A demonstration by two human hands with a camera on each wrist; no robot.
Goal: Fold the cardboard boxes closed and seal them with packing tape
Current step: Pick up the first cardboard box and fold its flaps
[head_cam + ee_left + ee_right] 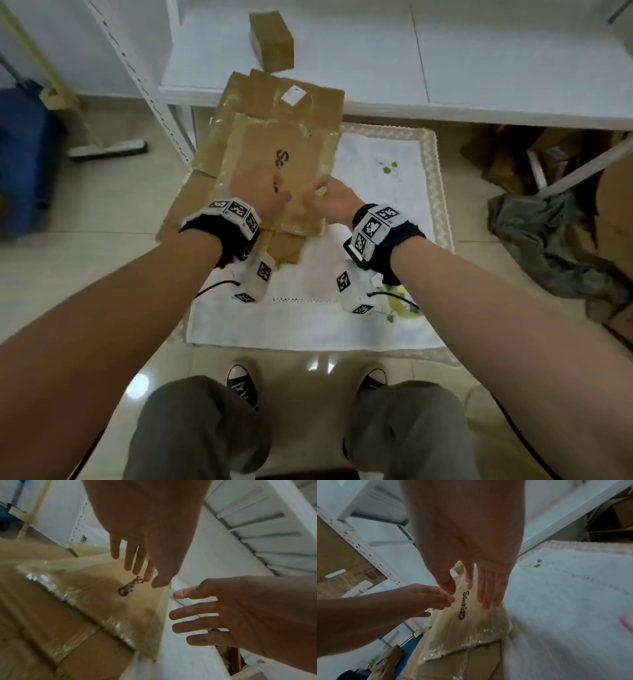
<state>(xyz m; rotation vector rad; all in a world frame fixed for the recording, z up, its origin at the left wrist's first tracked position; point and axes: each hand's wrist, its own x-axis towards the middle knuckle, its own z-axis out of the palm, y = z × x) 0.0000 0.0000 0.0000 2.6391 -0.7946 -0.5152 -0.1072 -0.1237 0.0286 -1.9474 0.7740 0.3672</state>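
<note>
From above, the two bare arms reach forward to the flat brown cardboard box (274, 164) on the floor mat, its long side running away from them. The left hand (270, 195) lies flat on it; the right hand (329, 197) looks curled at its right edge. In the left wrist view, the left fingers (137, 561) are straight above the box. In the right wrist view, the right fingers (488, 588) are straight too, so I cannot tell its grip.

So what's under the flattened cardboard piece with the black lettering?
Under the tape-covered flattened cardboard piece with black lettering lie larger flattened brown cardboard sheets, partly on a white embroidered cloth. How many sheets are stacked there is covered.
</note>
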